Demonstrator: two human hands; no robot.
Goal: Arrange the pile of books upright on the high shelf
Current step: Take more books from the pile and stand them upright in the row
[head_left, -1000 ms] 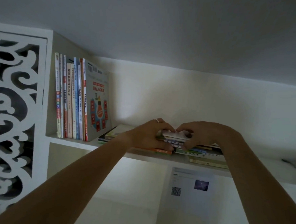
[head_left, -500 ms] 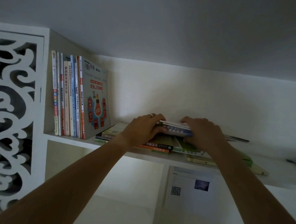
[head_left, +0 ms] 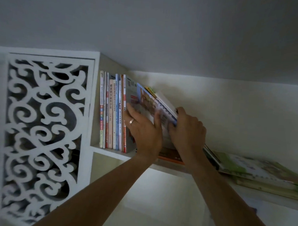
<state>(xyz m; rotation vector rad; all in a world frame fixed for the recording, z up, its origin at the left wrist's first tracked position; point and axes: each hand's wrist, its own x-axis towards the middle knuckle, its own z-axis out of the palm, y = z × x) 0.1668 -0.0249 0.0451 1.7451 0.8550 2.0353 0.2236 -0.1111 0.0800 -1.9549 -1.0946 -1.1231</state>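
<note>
A row of upright books (head_left: 112, 111) stands at the left end of the high white shelf (head_left: 109, 152). A small bundle of books (head_left: 155, 103) leans tilted against that row. My left hand (head_left: 142, 128) lies flat with straight fingers on the bundle's front cover and the grey book beside it. My right hand (head_left: 186, 129) grips the bundle's right edge, fingers curled round it. Flat books (head_left: 254, 169) stay piled on the shelf to the right, and an orange-edged book (head_left: 170, 158) lies under my wrists.
A white carved fretwork panel (head_left: 44, 126) closes the shelf's left side. The ceiling (head_left: 164, 37) sits close above the book tops. The pale back wall (head_left: 237, 119) runs behind the shelf; open space lies below it.
Both hands lifted a bundle of books off the flat pile and swung it left, tilting it up against the upright row. The camera has turned left and closer.
</note>
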